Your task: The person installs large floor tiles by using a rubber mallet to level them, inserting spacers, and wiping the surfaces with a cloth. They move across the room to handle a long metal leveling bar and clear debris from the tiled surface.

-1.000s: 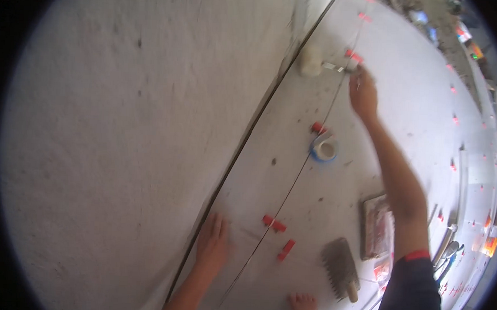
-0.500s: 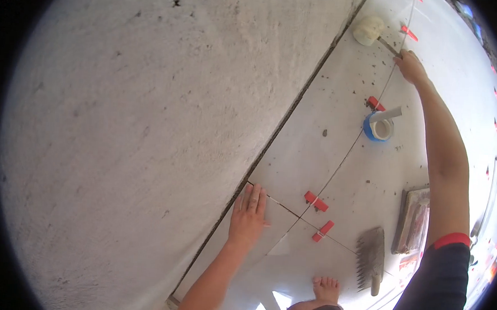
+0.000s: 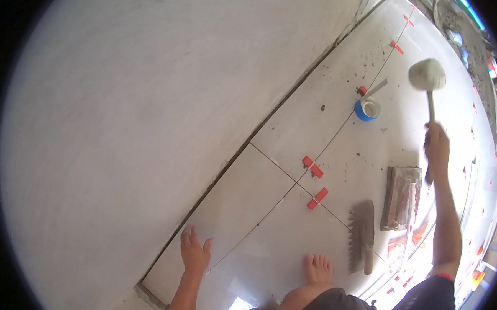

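While the right hand (image 3: 437, 148) gripped the mallet (image 3: 428, 75) over the floor (image 3: 297, 115), well away from its edge along the wall (image 3: 122, 127), the left hand (image 3: 195, 253), fingers extended, was near that edge.

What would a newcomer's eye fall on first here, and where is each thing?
The pale-headed mallet, gripped in the right hand, stands out first at upper right. Next comes the blue and white roll, on the pale tiles above and right of centre. Lower down, the notched trowel lies to the right of the bare foot.
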Available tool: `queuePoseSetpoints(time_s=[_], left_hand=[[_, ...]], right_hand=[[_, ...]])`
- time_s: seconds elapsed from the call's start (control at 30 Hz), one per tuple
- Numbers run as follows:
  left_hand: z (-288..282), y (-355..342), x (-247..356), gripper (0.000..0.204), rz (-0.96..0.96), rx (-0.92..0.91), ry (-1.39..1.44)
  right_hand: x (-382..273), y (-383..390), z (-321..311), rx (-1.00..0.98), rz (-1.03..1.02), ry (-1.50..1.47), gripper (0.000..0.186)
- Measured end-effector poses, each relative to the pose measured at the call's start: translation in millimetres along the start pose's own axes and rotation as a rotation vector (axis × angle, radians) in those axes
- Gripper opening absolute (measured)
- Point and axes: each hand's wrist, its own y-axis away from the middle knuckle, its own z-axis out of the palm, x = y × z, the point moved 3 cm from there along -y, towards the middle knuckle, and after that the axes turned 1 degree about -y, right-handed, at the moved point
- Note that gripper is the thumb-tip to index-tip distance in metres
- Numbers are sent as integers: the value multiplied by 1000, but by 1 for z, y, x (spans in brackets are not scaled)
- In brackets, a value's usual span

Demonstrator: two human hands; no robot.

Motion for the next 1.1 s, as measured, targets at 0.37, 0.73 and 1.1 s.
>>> queuePoseSetpoints(time_s=[0.37, 0.73, 1.1], left_hand=[[-8, -21, 27, 117, -440, 19, 193], [1, -13, 8, 119, -422, 47, 133], [5, -21, 21, 125, -437, 15, 105]], right_hand=[[-71, 280, 134, -1109, -559, -209, 51], [-56, 322, 172, -1117, -579, -7, 57], [-47, 299, 179, -1058, -591, 78, 54]])
